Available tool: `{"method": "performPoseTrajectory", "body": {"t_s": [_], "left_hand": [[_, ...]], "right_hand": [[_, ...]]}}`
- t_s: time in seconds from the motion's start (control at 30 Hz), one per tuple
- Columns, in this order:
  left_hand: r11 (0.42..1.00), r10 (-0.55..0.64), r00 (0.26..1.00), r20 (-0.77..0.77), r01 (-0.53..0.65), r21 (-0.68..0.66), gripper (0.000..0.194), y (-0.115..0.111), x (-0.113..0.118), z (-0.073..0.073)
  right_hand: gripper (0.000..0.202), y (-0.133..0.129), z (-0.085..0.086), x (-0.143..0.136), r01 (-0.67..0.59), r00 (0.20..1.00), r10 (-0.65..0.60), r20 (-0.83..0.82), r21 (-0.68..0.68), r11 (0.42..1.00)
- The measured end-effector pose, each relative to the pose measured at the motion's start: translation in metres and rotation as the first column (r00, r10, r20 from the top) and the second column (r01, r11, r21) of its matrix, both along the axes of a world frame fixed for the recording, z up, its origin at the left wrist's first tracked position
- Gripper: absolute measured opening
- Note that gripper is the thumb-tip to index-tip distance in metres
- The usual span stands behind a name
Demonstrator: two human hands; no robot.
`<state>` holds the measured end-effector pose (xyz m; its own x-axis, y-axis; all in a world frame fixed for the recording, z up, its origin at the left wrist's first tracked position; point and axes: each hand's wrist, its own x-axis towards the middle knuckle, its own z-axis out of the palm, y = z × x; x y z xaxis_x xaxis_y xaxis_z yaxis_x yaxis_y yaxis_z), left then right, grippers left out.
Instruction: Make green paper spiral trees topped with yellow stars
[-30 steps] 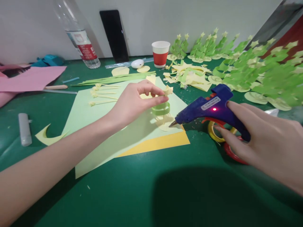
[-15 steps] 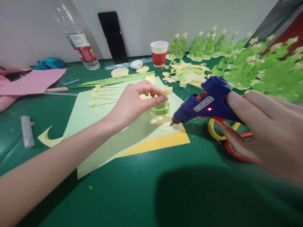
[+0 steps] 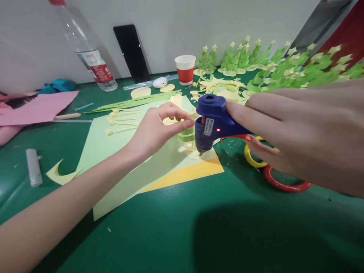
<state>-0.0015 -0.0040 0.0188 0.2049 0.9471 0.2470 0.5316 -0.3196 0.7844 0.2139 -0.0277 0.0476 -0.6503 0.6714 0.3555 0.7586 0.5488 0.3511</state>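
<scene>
My left hand (image 3: 163, 125) pinches the upper part of a small paper tree (image 3: 186, 135), a green paper spiral round a thin stem on a pale yellow round base. The tree stands upright over the light green paper sheet (image 3: 113, 189); its star top is mostly hidden behind the glue gun. My right hand (image 3: 295, 132) is wrapped round a blue hot glue gun (image 3: 209, 129) with a red trigger and a lit red light. Its nozzle points down at the pale base, close to the stem; whether it touches I cannot tell.
Scissors with yellow and red handles (image 3: 287, 185) lie under my right hand. Behind stand a red-and-white paper cup (image 3: 185, 72), a phone (image 3: 132, 53), a water bottle (image 3: 98, 68) and several finished paper trees (image 3: 241, 57). Yellow stems with stars (image 3: 122, 121) lie on the sheet.
My right hand has swung the glue gun left and tilted its nozzle more steeply down, now covering part of the paper tree. My left hand keeps its pinch; the view has shifted slightly.
</scene>
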Motion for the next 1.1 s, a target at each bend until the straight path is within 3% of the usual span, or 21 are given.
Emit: {"method": "performPoseTrajectory", "body": {"t_s": [0.1,0.2,0.37,0.53,0.6,0.77,1.1], "left_hand": [[0.999,0.025,1.000,0.002,-0.025,-0.022,0.013,0.000,0.001,0.002],[0.998,0.049,0.999,-0.016,-0.049,-0.048,0.012,-0.001,0.002,0.004],[0.997,0.047,0.999,-0.008,-0.047,-0.057,0.016,-0.004,0.004,0.009],[0.999,0.049,0.998,-0.049,-0.050,-0.020,0.018,-0.011,0.009,0.011],[0.999,0.048,0.998,-0.047,-0.049,-0.016,0.019,-0.012,0.010,0.010],[0.997,0.062,0.997,-0.045,-0.064,-0.043,0.018,-0.011,0.011,0.007],[0.996,0.075,0.995,-0.069,-0.078,-0.032,0.015,-0.011,0.013,0.009]], "right_hand": [[0.040,0.000,0.003,0.004,-0.082,0.979,0.050,0.196,0.156,0.984],[0.064,0.002,-0.002,0.024,0.145,0.981,-0.165,0.106,0.172,0.974],[0.080,0.012,-0.010,0.054,0.526,0.841,-0.528,-0.120,-0.045,0.849],[0.049,0.016,-0.016,0.051,0.647,0.672,-0.729,-0.133,-0.374,0.665],[0.042,0.017,-0.023,0.049,0.627,0.667,-0.729,-0.152,-0.414,0.660],[0.040,0.019,-0.037,0.056,0.575,0.728,-0.660,-0.186,-0.359,0.735],[0.039,0.018,-0.035,0.056,0.618,0.691,-0.706,-0.155,-0.381,0.688]]}}
